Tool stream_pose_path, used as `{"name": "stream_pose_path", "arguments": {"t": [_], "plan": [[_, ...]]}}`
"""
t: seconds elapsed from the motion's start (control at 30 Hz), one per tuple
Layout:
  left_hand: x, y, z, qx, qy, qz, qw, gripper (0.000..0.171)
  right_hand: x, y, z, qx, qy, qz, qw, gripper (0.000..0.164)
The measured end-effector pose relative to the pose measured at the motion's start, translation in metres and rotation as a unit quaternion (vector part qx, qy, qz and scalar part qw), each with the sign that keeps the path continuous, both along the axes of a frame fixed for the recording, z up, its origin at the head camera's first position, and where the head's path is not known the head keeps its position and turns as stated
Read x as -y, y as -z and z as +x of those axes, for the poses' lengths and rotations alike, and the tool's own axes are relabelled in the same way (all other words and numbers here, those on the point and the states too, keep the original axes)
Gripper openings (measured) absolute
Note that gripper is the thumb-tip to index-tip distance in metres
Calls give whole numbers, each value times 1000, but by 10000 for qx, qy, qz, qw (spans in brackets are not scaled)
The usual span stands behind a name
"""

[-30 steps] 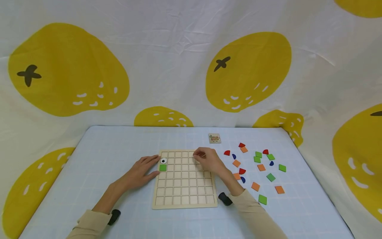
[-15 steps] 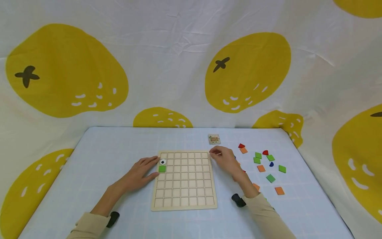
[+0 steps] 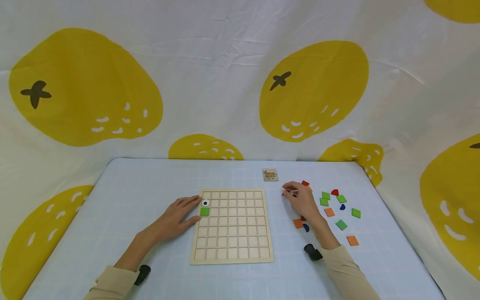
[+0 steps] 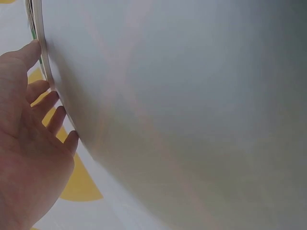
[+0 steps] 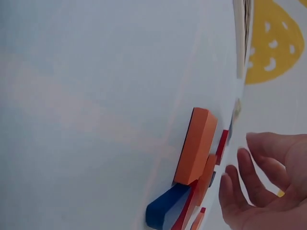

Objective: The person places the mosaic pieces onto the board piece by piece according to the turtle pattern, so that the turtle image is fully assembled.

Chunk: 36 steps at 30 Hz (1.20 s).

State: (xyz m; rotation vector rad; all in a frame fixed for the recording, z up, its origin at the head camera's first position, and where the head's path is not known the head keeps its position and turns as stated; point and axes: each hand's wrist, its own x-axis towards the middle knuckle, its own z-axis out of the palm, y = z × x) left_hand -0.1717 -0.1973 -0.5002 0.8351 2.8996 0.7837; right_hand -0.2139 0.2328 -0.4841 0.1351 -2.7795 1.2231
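Observation:
A square wooden grid board lies on the table. In its leftmost column sit a round white eye piece and, just below it, a green square tile. My left hand rests at the board's left edge, fingers extended, thumb and fingertips touching the rim. My right hand hovers right of the board over loose pieces, its fingers loosely bent. Seen from the right wrist, that hand holds nothing. Nearby are an orange tile and a blue half-round piece. Some pieces are partly hidden under the hand.
Several green, orange, red and blue pieces lie scattered to the right, among them a green tile and an orange tile. Beyond the board's far right corner is a small picture card. A lemon-patterned cloth hangs behind the table.
My right hand has moved right, from above the board's upper right part, past its edge, to the scattered pieces. The left hand stays on the left edge.

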Motion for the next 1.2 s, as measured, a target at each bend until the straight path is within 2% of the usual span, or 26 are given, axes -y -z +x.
{"name": "stream_pose_path", "arguments": {"t": [0.37,0.77,1.07,1.2], "plan": [[0,0,0,-36,12,-33,10000,63,-8,3,-2,212,-51,275,9994,32],[-1,-3,1,-70,20,-9,10000,64,-8,1,-3,365,-223,459,9980,29],[-2,-5,1,100,-51,-76,9999,64,-7,-4,-5,313,-311,632,9970,35],[-1,-4,0,108,-34,-113,9999,64,-5,-5,-5,168,-398,710,9965,31]]}}
